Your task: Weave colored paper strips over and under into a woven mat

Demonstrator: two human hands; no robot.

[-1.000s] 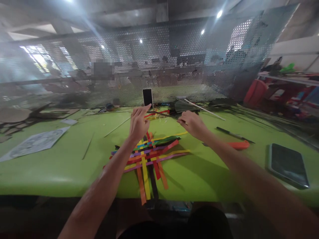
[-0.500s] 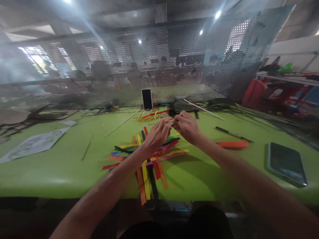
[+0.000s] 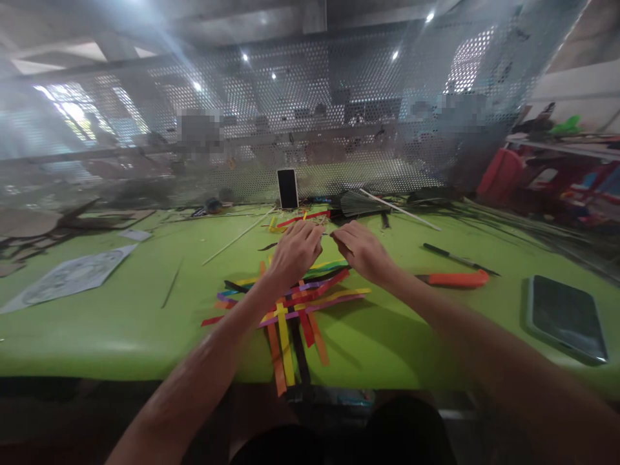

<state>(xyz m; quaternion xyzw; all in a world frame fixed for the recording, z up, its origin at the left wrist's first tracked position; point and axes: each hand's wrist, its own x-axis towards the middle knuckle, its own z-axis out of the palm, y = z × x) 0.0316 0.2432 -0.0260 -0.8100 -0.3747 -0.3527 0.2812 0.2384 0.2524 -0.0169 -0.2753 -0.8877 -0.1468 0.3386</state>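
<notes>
Over a woven bundle of coloured strips point(image 3: 281, 316) on the green table, both my hands are raised close together. My left hand point(image 3: 297, 253) is closed, its fingertips pinched. My right hand point(image 3: 361, 250) faces it, also closed in a pinch. A small gap separates the fingertips, and something thin and dark shows there, too small to name. A short dark strip end point(image 3: 268, 247) shows left of my left hand; whether it is held I cannot tell. The woven strips are red, orange, yellow, black, purple and green, and my left hand and forearm hide part of them.
An orange-handled knife point(image 3: 458, 279), a black pen-like tool point(image 3: 460, 258) and a phone point(image 3: 566, 318) lie to the right. Another phone point(image 3: 287, 189) stands upright at the back, before a perforated screen point(image 3: 310, 142). A drawing on paper point(image 3: 72, 278) lies left.
My fingertips were together and are now a little apart, my left hand having shifted left. More of the weave's middle shows. The view has shifted slightly.
</notes>
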